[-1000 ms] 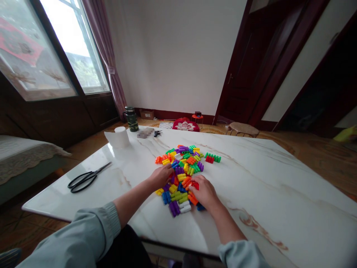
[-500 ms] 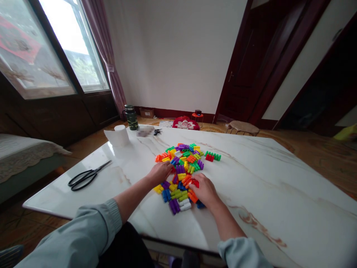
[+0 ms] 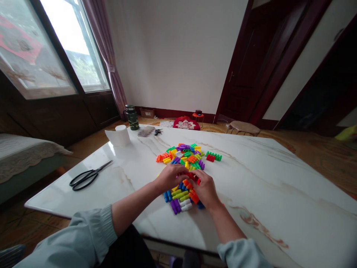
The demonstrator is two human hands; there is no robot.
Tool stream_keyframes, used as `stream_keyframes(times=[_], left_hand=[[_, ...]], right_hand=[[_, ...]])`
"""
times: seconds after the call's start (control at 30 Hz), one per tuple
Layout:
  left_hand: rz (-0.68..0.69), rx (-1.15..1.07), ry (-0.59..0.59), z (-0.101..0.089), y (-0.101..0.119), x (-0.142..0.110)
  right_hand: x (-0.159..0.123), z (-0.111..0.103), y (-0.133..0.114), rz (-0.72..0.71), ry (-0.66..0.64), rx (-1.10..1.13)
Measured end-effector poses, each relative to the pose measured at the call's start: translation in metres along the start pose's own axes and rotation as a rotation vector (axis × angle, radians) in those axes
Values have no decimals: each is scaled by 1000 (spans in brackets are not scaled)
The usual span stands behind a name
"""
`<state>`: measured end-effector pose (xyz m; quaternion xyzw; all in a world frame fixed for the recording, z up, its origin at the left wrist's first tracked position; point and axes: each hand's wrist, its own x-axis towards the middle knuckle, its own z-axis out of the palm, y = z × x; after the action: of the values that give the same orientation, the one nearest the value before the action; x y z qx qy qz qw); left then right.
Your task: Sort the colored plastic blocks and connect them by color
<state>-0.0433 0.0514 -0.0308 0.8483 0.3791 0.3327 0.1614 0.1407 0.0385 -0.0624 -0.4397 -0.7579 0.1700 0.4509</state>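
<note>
table [image 3: 251, 175], red blocks [image 3: 191, 175] half-hidden between hands [image 3: 205, 189]

The blocks [image 3: 180, 195] are multicoloured, the table [image 3: 264, 178] brown-veined white, the scissors [image 3: 95, 172] black.

Camera, one, on your head: near, facing forward and down across the glossy white marble-patterned bench [image 3: 251, 178] toward the plain white wall [image 3: 178, 56].

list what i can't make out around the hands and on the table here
All in the head view:
- Red blocks between the hands: partly hidden by the left hand and right hand; how they are gripped is unclear.
- Pixelated item near the flask: blurred by a mosaic.
- Black item beside it: too small to identify.
- Right sleeve: cut off by the bottom edge.
</note>
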Motion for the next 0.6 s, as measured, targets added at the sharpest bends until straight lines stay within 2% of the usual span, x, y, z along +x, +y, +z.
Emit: stream_keyframes(times=[0.07,0.17,0.27,0.33,0.43,0.6], left_hand=[[-15,31,42,-2,-3,-3],[-38,204,82,-5,-16,-17],[-30,325,-4,-3,-31,-35],[-35,367,-93,2,-39,-47],[-21,389,-170,11,-45,-56],[-6,401,-112,20,-47,-60]], right_hand=[[1,-4,2,20,75,1],[5,-16,8,96,278,19],[8,-30,21,183,474,26],[8,-36,36,241,551,21],[5,-39,64,352,587,-16],[-4,-45,111,550,473,-290]])
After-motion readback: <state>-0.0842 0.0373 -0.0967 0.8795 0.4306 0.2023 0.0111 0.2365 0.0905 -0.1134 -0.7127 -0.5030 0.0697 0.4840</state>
